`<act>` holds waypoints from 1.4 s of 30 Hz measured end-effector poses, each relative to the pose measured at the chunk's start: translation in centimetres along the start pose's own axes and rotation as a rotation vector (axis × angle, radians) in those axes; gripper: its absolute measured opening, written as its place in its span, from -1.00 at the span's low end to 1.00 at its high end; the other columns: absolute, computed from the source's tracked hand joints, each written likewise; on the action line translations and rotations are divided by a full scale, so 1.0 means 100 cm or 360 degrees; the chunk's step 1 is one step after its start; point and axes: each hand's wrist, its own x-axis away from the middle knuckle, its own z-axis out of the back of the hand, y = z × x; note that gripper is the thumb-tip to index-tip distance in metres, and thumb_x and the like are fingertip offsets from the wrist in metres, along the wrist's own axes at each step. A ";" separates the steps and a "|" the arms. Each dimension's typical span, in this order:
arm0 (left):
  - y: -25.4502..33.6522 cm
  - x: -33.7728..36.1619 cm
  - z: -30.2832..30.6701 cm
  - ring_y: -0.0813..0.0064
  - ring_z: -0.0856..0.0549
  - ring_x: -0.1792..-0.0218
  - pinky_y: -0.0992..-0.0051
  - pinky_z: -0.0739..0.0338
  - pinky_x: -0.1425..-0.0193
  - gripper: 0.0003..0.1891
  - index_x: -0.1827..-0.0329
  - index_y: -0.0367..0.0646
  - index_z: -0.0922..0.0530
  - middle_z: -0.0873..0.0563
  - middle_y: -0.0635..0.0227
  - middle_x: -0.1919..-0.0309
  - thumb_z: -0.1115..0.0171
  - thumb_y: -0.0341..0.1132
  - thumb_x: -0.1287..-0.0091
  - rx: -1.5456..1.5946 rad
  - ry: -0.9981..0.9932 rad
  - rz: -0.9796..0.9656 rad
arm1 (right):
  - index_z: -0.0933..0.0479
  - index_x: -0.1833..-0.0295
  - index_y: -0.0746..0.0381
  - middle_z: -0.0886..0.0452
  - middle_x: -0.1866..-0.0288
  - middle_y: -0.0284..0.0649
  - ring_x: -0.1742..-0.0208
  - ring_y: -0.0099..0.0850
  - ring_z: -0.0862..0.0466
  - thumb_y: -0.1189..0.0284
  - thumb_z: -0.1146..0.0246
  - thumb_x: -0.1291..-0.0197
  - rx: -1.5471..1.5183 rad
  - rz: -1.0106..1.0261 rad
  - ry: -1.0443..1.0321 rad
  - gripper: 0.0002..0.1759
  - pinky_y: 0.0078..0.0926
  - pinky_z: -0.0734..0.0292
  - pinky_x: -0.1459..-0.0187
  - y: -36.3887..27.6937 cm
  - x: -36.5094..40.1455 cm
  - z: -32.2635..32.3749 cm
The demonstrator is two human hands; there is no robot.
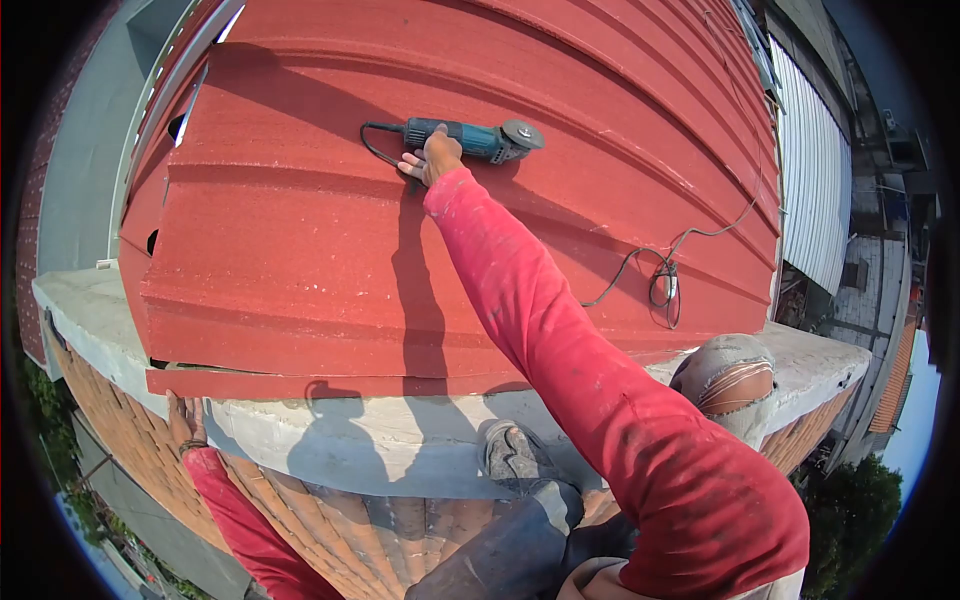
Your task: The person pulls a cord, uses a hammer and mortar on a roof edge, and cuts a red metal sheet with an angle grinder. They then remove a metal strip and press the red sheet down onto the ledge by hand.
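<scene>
A teal and black angle grinder (480,139) with a round disc lies over the red metal roof (300,240). My right hand (437,157) is against the rear half of its body, the thumb over it and the other fingers spread below. The cord loops down from the grinder's back end beside my fingers. At the lower left, my left hand (186,420) rests at the concrete ledge (290,430), its visible fingers stretched up to the lower edge of a red metal strip (290,386). The fingertips there are partly hidden.
A dark cable with a plug connection (668,285) lies looped on the roof to the right. My shoe (510,455) is on the ledge, and my knee (730,380) is near its right part. Orange tiles (110,415) lie below the ledge; raised ribs cross the roof.
</scene>
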 end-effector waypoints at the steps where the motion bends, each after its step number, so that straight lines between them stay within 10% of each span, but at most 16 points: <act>1: 0.001 0.000 -0.001 0.40 -0.52 -0.20 0.30 -0.51 -0.26 -0.36 -0.38 -0.08 -0.39 -0.51 0.30 -0.22 -0.38 -0.01 -0.32 0.0012 0.0016 0.0019 | 0.02 -0.51 0.32 -0.28 -0.37 0.22 -0.17 0.17 -0.57 0.06 0.10 -0.52 -0.0012 0.0008 -0.0017 -0.31 0.19 -0.68 0.02 -0.002 0.000 -0.001; 20: 0.002 0.038 -0.007 0.36 -0.49 -0.27 0.27 -0.50 -0.29 -0.34 -0.40 -0.09 -0.39 -0.47 0.30 -0.29 -0.40 -0.05 -0.31 0.0011 0.0032 0.0008 | -0.25 -0.37 0.28 -0.39 -0.32 0.05 -0.27 0.22 -0.46 0.25 -0.29 -0.34 -0.0676 0.0068 -0.0167 -0.38 0.15 -0.54 -0.25 0.000 -0.005 0.016; 24: -0.006 0.035 -0.007 0.35 -0.53 -0.22 0.27 -0.53 -0.27 -0.34 -0.39 -0.10 -0.39 -0.47 0.27 -0.27 -0.42 -0.07 -0.29 0.0078 0.0042 -0.0011 | -0.25 -0.29 0.41 -0.43 -0.25 0.14 -0.21 0.20 -0.53 0.22 -0.24 -0.38 -0.0809 0.0040 -0.0585 -0.41 0.02 -0.66 -0.14 0.018 -0.025 0.045; 31: -0.009 0.034 -0.017 0.33 -0.52 -0.23 0.24 -0.54 -0.25 -0.32 -0.36 -0.12 -0.41 -0.47 0.21 -0.27 -0.46 -0.06 -0.25 0.0137 0.0092 0.0002 | 0.02 -0.36 0.55 -0.34 -0.26 0.49 -0.20 0.30 -0.54 0.21 -0.02 -0.51 -0.0522 0.0099 -0.0192 -0.33 0.10 -0.66 -0.11 0.015 0.000 0.015; 42: 0.028 0.050 -0.053 0.54 -0.58 -0.02 0.41 -0.48 -0.07 -0.50 -0.13 -0.08 -0.52 -0.62 0.43 0.04 -0.40 0.03 -0.28 -0.0199 0.0135 -0.0196 | -0.08 -0.37 0.61 -0.39 -0.22 0.39 -0.05 0.15 -0.65 0.05 -0.03 -0.46 -0.0121 0.0080 -0.0282 -0.20 -0.05 -0.74 0.11 0.020 0.018 0.004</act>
